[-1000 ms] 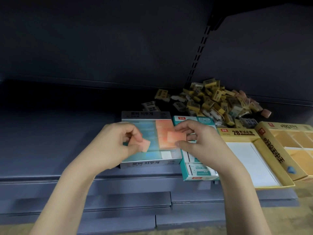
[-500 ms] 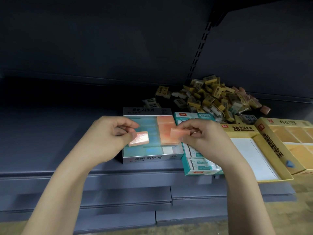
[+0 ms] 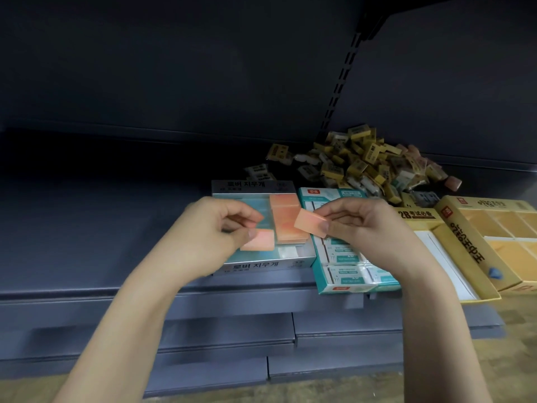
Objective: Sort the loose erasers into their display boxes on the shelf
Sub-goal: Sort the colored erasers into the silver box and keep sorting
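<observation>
My left hand (image 3: 209, 237) pinches an orange-pink eraser (image 3: 258, 240) low over the front of the silver display box (image 3: 261, 266). My right hand (image 3: 366, 228) pinches a second orange eraser (image 3: 309, 223) above the seam between that box and the teal box (image 3: 354, 282). Inside the silver box a column of orange erasers (image 3: 286, 219) lies along its right side; its teal floor shows on the left. A heap of loose erasers (image 3: 363, 164), mostly yellow-sleeved, sits behind the boxes.
A yellow 2B box (image 3: 418, 216) with a white floor and another yellow box (image 3: 470, 251) with divided cells stand to the right. The dark shelf (image 3: 101, 228) stretches left. A slotted upright (image 3: 340, 82) rises at the back. Lower shelf steps lie below.
Both hands stayed over the silver box. The left eraser dropped lower and flatter toward the box front; the right eraser tilted and edged slightly left.
</observation>
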Action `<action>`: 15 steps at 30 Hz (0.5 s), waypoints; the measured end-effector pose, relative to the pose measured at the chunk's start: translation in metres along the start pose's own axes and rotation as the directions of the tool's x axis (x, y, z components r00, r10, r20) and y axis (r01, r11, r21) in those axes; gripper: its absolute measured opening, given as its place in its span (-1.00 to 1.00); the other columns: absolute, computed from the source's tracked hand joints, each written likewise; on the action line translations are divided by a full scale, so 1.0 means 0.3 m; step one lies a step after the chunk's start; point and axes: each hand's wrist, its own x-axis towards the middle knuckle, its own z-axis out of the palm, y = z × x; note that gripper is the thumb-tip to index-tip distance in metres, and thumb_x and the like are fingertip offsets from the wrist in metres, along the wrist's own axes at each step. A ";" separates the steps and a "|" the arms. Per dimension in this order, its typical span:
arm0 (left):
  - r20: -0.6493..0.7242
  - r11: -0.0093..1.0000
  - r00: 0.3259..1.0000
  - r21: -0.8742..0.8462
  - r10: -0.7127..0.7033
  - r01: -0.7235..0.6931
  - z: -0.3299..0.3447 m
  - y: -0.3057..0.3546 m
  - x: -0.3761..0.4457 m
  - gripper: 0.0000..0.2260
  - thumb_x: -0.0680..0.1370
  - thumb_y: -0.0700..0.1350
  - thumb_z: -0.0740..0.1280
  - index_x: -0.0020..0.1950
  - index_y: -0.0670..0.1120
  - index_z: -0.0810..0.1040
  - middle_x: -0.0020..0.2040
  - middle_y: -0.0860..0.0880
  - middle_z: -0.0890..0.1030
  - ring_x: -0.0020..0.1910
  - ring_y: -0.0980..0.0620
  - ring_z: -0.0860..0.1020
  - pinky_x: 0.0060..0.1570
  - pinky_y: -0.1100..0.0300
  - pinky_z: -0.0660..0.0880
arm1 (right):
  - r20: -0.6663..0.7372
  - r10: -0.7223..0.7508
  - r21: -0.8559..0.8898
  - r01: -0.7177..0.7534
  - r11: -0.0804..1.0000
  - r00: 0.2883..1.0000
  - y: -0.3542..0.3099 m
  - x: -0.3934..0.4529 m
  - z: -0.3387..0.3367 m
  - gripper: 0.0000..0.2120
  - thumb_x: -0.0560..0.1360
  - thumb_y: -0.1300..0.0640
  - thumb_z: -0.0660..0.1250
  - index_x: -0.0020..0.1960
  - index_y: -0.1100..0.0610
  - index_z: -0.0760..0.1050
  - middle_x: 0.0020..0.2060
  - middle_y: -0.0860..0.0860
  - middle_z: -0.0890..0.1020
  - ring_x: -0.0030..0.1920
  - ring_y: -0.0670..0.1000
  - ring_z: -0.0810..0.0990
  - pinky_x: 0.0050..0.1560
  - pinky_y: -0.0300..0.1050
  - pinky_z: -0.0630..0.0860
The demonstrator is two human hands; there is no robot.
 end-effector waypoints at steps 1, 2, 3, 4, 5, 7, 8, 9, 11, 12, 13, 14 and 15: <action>0.004 0.999 1.000 0.040 0.006 -0.006 0.016 -0.001 0.003 -0.80 0.46 -0.22 0.40 -0.14 0.11 0.61 -0.17 0.11 0.65 -0.19 0.20 0.59 -0.12 0.42 0.46 | -0.004 0.002 -0.010 -0.002 1.000 1.000 -0.002 -0.001 0.001 -0.78 0.44 0.30 0.41 -0.13 -0.03 0.61 -0.18 -0.01 0.68 -0.15 -0.04 0.64 -0.09 -0.31 0.56; 0.011 0.996 1.000 0.085 0.014 -0.015 0.033 -0.003 0.004 -0.80 0.47 -0.22 0.40 -0.15 0.12 0.60 -0.17 0.12 0.63 -0.19 0.19 0.58 -0.14 0.45 0.44 | -0.010 0.003 -0.024 -0.003 1.000 1.000 -0.005 -0.002 0.003 -0.77 0.44 0.30 0.41 -0.14 -0.04 0.61 -0.19 -0.02 0.68 -0.16 -0.05 0.64 -0.11 -0.33 0.55; 0.013 0.992 1.000 0.125 0.020 -0.021 0.048 -0.005 0.006 -0.80 0.47 -0.22 0.40 -0.15 0.12 0.60 -0.18 0.13 0.62 -0.19 0.20 0.57 -0.17 0.48 0.42 | -0.015 0.000 -0.040 -0.001 0.999 1.000 -0.007 -0.004 0.004 -0.77 0.44 0.29 0.41 -0.15 -0.06 0.61 -0.20 -0.03 0.68 -0.19 -0.07 0.63 -0.13 -0.34 0.54; 0.009 0.988 1.000 0.152 0.021 -0.022 0.060 -0.007 0.006 -0.81 0.47 -0.22 0.40 -0.13 0.09 0.62 -0.18 0.12 0.62 -0.20 0.21 0.57 -0.21 0.53 0.40 | -0.019 -0.003 -0.061 0.002 0.998 1.000 -0.009 -0.006 0.006 -0.76 0.44 0.29 0.42 -0.16 -0.07 0.61 -0.21 -0.04 0.68 -0.21 -0.09 0.63 -0.15 -0.36 0.54; -0.001 0.986 1.000 0.167 0.021 -0.020 0.067 -0.007 0.007 -0.83 0.47 -0.23 0.40 -0.10 0.05 0.64 -0.18 0.10 0.61 -0.21 0.22 0.56 -0.23 0.56 0.40 | -0.020 -0.006 -0.084 0.005 0.996 1.000 -0.010 -0.008 0.008 -0.76 0.43 0.28 0.42 -0.17 -0.08 0.61 -0.23 -0.06 0.68 -0.23 -0.11 0.63 -0.17 -0.37 0.53; -0.007 0.981 1.000 0.193 0.027 -0.025 0.071 -0.007 0.009 -0.83 0.46 -0.25 0.40 -0.07 0.00 0.65 -0.19 0.08 0.61 -0.24 0.19 0.57 -0.22 0.54 0.44 | -0.012 -0.007 -0.118 0.006 0.993 1.000 -0.016 -0.014 0.008 -0.76 0.43 0.27 0.43 -0.18 -0.09 0.62 -0.27 -0.06 0.68 -0.28 -0.15 0.61 -0.24 -0.41 0.49; 0.001 0.975 0.999 0.221 0.034 -0.034 0.072 -0.005 0.009 -0.83 0.46 -0.25 0.40 -0.06 0.01 0.65 -0.19 0.08 0.61 -0.23 0.16 0.57 -0.19 0.49 0.47 | -0.003 -0.006 -0.129 0.006 0.992 1.000 -0.022 -0.017 0.008 -0.77 0.42 0.26 0.43 -0.18 -0.09 0.62 -0.29 -0.06 0.67 -0.32 -0.18 0.58 -0.28 -0.43 0.46; 0.011 0.964 0.999 0.261 0.041 -0.043 0.072 -0.004 0.010 -0.83 0.47 -0.24 0.39 -0.06 0.01 0.66 -0.19 0.09 0.60 -0.21 0.15 0.57 -0.12 0.42 0.50 | 0.010 -0.007 -0.149 0.009 0.989 1.000 -0.027 -0.018 0.007 -0.79 0.42 0.24 0.44 -0.18 -0.09 0.62 -0.29 -0.08 0.65 -0.34 -0.21 0.56 -0.30 -0.45 0.43; 0.015 0.933 0.998 0.356 0.053 -0.055 0.072 0.004 0.008 -0.84 0.50 -0.21 0.36 -0.07 0.03 0.67 -0.17 0.10 0.61 -0.13 0.11 0.56 0.01 0.27 0.50 | 0.045 -0.012 -0.237 0.022 0.971 0.999 -0.041 -0.013 0.008 -0.82 0.42 0.21 0.44 -0.16 -0.09 0.63 -0.24 -0.15 0.63 -0.30 -0.23 0.56 -0.29 -0.47 0.41; 0.019 0.912 0.998 0.405 0.063 -0.066 0.072 0.007 0.008 -0.83 0.51 -0.19 0.34 -0.06 0.05 0.67 -0.13 0.10 0.63 -0.06 0.09 0.55 0.07 0.21 0.48 | 0.069 -0.007 -0.289 0.027 0.957 0.998 -0.050 -0.009 0.010 -0.84 0.43 0.19 0.44 -0.15 -0.08 0.64 -0.22 -0.18 0.62 -0.26 -0.24 0.56 -0.27 -0.47 0.42; 0.034 0.885 0.996 0.457 0.079 -0.085 0.072 0.009 0.010 -0.82 0.53 -0.18 0.31 -0.04 0.06 0.66 -0.07 0.10 0.63 0.00 0.07 0.54 0.14 0.17 0.44 | 0.094 0.002 -0.335 0.030 0.942 0.996 -0.058 -0.005 0.012 -0.85 0.43 0.19 0.43 -0.14 -0.07 0.65 -0.21 -0.20 0.61 -0.24 -0.25 0.56 -0.27 -0.48 0.42; 0.058 0.852 0.994 0.513 0.093 -0.110 0.071 0.010 0.012 -0.81 0.54 -0.16 0.28 -0.01 0.07 0.65 -0.02 0.11 0.63 0.06 0.07 0.51 0.19 0.15 0.38 | 0.122 0.014 -0.372 0.033 0.928 0.992 -0.067 -0.002 0.015 -0.85 0.43 0.19 0.43 -0.12 -0.06 0.65 -0.22 -0.21 0.61 -0.24 -0.26 0.56 -0.28 -0.50 0.41; 0.080 0.816 0.991 0.563 0.106 -0.133 0.070 0.010 0.015 -0.80 0.56 -0.15 0.26 0.01 0.09 0.64 0.02 0.14 0.61 0.10 0.07 0.48 0.21 0.17 0.32 | 0.149 0.025 -0.402 0.038 0.915 0.989 -0.075 0.002 0.016 -0.86 0.43 0.19 0.44 -0.10 -0.04 0.66 -0.22 -0.22 0.60 -0.25 -0.28 0.55 -0.30 -0.53 0.39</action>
